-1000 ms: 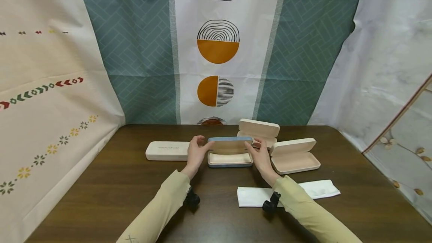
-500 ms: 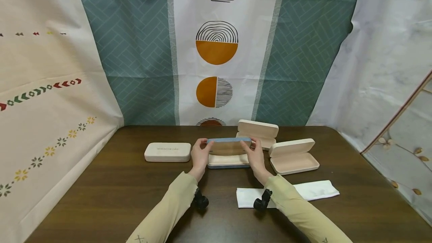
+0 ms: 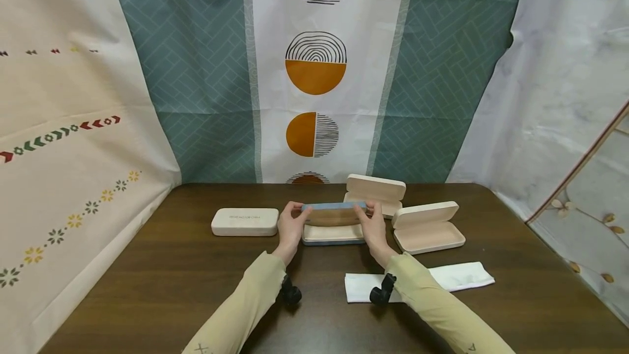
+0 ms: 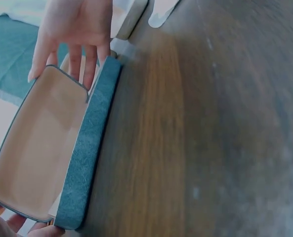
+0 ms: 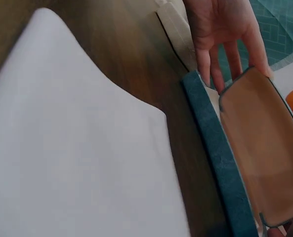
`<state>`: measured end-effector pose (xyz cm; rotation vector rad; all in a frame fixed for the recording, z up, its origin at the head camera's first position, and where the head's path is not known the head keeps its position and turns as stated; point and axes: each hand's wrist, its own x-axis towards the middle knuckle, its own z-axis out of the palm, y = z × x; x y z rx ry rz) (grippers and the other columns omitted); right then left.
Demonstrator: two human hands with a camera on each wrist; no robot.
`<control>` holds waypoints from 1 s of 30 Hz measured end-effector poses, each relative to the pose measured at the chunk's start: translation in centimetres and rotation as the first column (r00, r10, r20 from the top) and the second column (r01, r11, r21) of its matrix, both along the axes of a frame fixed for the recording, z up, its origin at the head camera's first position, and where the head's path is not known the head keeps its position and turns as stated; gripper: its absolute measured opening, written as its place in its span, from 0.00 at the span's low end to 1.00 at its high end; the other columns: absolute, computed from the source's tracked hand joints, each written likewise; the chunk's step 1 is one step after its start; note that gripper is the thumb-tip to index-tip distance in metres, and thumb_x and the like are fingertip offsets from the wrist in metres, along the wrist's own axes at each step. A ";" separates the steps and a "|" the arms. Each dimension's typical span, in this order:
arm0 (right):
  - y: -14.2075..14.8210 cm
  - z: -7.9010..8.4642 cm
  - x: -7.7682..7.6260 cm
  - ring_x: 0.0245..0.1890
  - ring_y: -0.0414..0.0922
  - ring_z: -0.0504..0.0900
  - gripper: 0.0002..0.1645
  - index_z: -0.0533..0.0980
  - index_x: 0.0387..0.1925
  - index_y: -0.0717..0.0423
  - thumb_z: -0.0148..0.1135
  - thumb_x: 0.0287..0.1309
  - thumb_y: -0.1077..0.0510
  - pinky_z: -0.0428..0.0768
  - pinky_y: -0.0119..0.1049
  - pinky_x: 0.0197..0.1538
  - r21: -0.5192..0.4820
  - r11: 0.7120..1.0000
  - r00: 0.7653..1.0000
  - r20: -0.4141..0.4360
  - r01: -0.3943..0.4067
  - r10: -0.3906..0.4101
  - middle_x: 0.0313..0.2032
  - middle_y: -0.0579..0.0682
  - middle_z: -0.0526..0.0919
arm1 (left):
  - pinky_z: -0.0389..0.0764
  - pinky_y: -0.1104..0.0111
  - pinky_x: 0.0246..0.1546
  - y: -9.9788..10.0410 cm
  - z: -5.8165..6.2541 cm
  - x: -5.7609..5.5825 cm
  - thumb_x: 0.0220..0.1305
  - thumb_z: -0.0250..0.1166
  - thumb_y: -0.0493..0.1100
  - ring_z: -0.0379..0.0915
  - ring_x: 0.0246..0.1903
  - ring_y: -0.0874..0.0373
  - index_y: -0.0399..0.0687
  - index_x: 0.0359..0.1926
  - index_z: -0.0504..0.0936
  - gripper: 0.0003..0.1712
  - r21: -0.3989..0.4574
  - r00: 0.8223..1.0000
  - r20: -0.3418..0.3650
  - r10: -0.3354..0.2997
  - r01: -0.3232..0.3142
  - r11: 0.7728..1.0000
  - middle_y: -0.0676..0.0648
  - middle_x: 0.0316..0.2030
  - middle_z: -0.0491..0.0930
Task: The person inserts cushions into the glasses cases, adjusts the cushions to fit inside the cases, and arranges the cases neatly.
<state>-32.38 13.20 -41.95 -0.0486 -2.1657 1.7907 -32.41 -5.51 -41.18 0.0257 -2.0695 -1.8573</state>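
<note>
A blue glasses case (image 3: pixel 334 243) stands open mid-table in the head view, its lid (image 3: pixel 331 215) tilted partway down. Inside the base lies a folded cream cloth (image 3: pixel 326 233). My left hand (image 3: pixel 291 228) holds the left end of the lid, thumb at its edge and fingers reaching behind. At the other end my right hand (image 3: pixel 372 228) holds it the same way. The left wrist view shows the right hand (image 4: pixel 77 27) at the far end, with thumb on the lid rim and fingers down beside the hinge side. Part of the near hand is cut off in each wrist view.
A closed white glasses case (image 3: pixel 244 222) lies to the left. Two open cream cases stand to the right, one farther back (image 3: pixel 375 187) and one nearer (image 3: pixel 429 237). A folded white cloth (image 3: pixel 459 276) lies in front of them, partly under the right forearm. Fabric hangs behind.
Both hands have shifted slightly inward along the lid's ends and brought it forward and down a little. Over the last half second they have barely moved.
</note>
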 end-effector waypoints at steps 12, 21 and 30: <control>1.2 0.4 0.0 0.48 0.57 0.65 0.22 0.64 0.44 0.65 0.59 0.58 0.53 0.64 0.50 0.49 0.011 0.999 0.998 0.044 -0.041 0.040 0.45 0.62 0.66 | 0.68 0.69 0.23 -0.8 -0.2 0.1 0.55 0.66 0.43 0.67 0.29 0.56 0.39 0.37 0.76 0.13 -0.032 0.997 0.042 -0.061 0.062 0.998 0.45 0.35 0.75; 1.9 1.4 0.0 0.44 0.55 0.68 0.23 0.62 0.46 0.63 0.58 0.59 0.52 0.72 0.47 0.41 0.026 0.993 0.981 0.165 -0.112 0.106 0.46 0.62 0.65 | 0.76 0.58 0.30 -1.5 0.8 0.2 0.56 0.66 0.43 0.69 0.34 0.52 0.41 0.37 0.75 0.12 -0.018 0.976 0.156 -0.154 0.158 0.987 0.45 0.39 0.72; 2.3 2.2 0.1 0.42 0.58 0.70 0.20 0.61 0.42 0.61 0.56 0.60 0.51 0.76 0.44 0.31 0.035 0.985 0.961 0.226 -0.169 0.157 0.47 0.62 0.66 | 0.76 0.53 0.35 -1.9 1.1 0.3 0.57 0.65 0.41 0.69 0.40 0.48 0.39 0.38 0.74 0.12 0.017 0.961 0.183 -0.207 0.208 0.978 0.43 0.41 0.70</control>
